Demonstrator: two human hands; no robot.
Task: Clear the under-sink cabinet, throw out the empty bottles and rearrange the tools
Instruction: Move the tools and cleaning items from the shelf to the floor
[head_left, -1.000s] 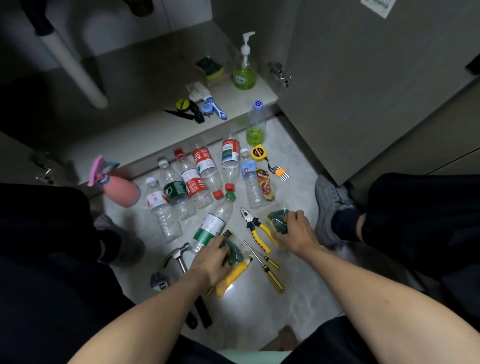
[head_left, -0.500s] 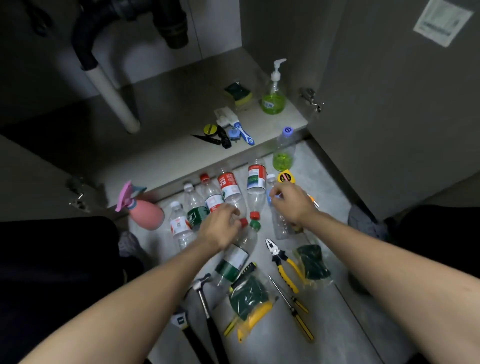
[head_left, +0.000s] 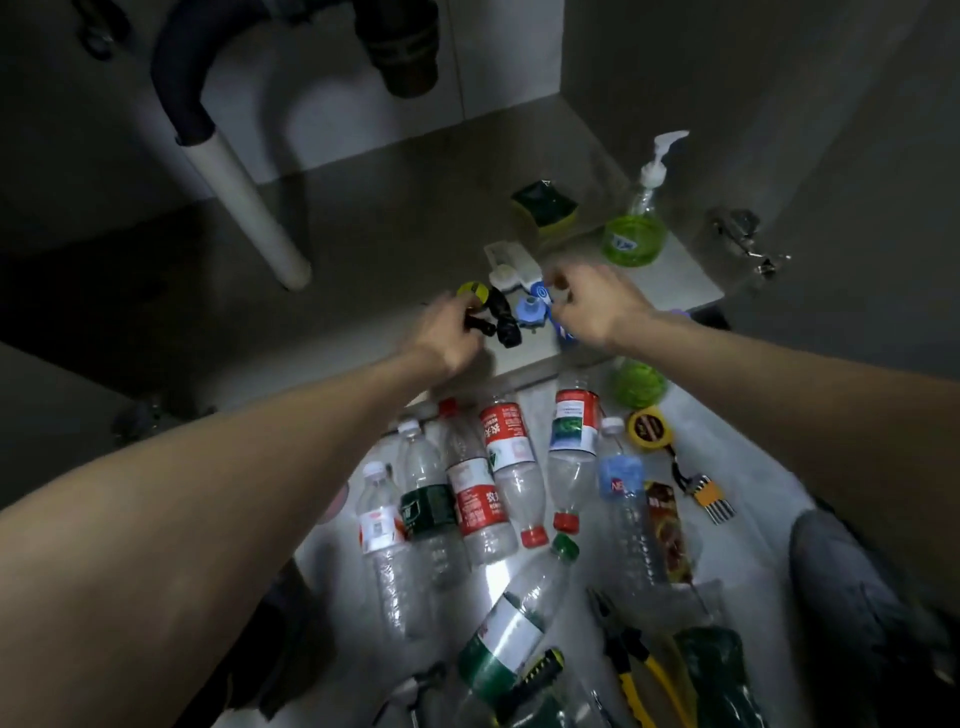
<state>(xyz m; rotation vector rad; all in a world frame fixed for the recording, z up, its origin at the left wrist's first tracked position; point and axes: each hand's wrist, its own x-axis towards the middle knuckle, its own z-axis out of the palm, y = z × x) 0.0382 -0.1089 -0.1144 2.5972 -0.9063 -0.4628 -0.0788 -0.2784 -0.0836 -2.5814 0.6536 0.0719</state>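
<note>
Clearly cabinet-clearing step: both hands inside cabinet (head_left: 691, 280) front edge. Left hand (head_left: 449, 332) curls round black fitting (head_left: 488, 317); right hand (head_left: 597, 306) pinches at blue tool (head_left: 532, 309). Empty bottles (head_left: 498, 467) lie on floor outside. Next, likely lift both out onto floor.

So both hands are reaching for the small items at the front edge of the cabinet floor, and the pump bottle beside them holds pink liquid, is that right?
Not quite: the head view shows the pump bottle holds green liquid, not pink. Both the left hand and right hand do reach the small items there.
</note>
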